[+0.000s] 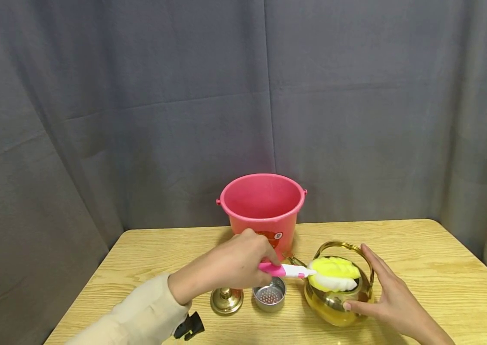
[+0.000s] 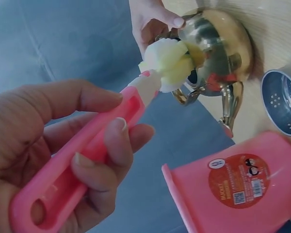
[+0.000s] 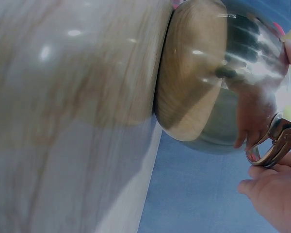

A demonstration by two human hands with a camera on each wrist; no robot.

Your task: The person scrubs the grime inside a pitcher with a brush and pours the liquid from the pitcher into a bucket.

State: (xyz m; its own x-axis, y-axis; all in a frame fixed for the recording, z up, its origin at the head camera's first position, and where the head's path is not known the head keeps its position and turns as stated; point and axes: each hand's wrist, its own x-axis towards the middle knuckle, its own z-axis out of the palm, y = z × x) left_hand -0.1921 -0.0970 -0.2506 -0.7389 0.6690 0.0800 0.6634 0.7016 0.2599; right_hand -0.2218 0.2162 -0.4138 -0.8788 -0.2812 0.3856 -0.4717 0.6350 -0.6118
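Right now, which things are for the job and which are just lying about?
For the job:
brush, gripped by the left hand
teapot, touched by the right hand

Lying about:
bucket
lid and strainer, maybe the teapot's own parts

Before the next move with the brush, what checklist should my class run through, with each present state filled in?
1. Brush gripped by the left hand: ok.
2. Kettle touched by the right hand, thumb on its body: ok.
3. Lid off, lying on the table: ok.
4. Strainer out, on the table: ok.
5. Sponge head fully inside the kettle: not ok; it shows outside, at the opening.
6. Kettle's inside clean: cannot tell; hidden.
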